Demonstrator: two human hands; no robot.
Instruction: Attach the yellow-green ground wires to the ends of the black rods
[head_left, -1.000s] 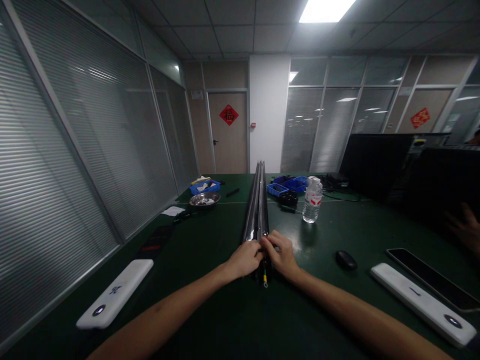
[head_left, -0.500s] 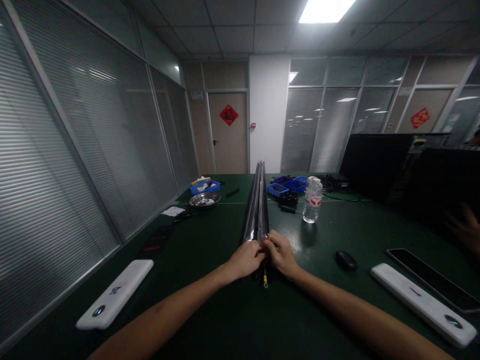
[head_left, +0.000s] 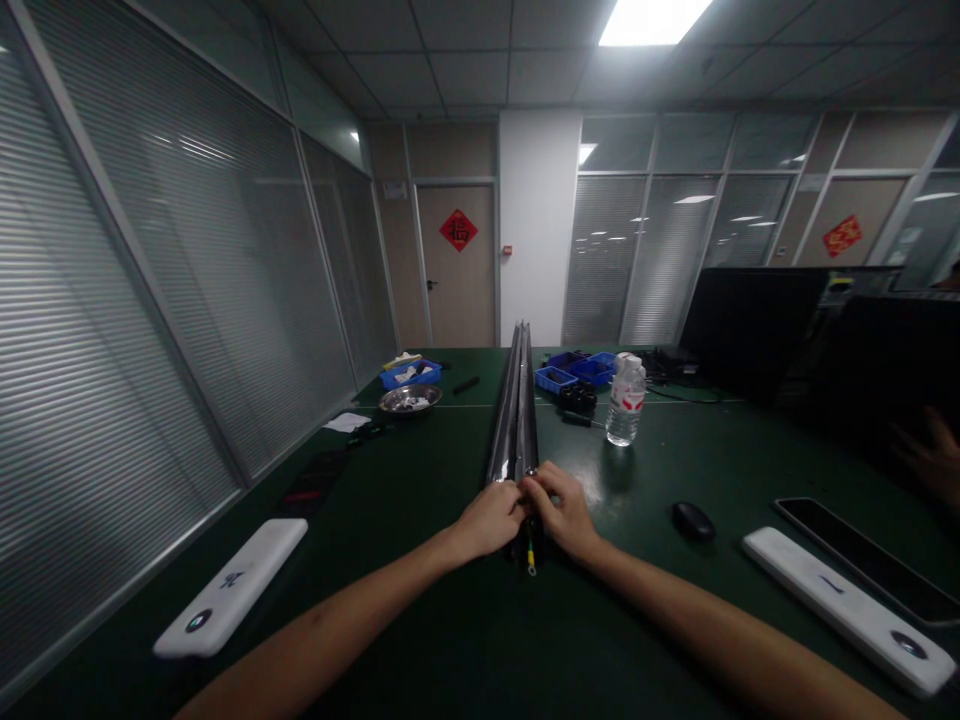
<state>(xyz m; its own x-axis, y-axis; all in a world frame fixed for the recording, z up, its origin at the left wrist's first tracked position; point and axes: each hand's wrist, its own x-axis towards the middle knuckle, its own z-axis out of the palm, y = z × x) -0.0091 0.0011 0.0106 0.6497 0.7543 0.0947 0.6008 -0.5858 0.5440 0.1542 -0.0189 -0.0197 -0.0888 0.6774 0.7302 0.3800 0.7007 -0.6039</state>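
Note:
Two long dark rails (head_left: 516, 410), glossy as if wrapped in film, run side by side away from me along the table. At their near end my left hand (head_left: 491, 515) and my right hand (head_left: 561, 508) meet, fingers closed and pinched together. What lies between the fingertips is hidden by the hands. Below them a short yellow-green wire (head_left: 531, 558) with a ring terminal sticks out toward me from the rail end.
On the right are a water bottle (head_left: 625, 402), a black mouse (head_left: 693, 521), a white device (head_left: 847, 608) and another person's hand (head_left: 930, 455). On the left lie another white device (head_left: 232, 588), a metal bowl (head_left: 409, 400) and a blue tray (head_left: 410, 375). Blue bins (head_left: 592, 370) stand behind.
Almost nothing differs. My hands stay at the near end of the rails, with only a slight shift of the fingers.

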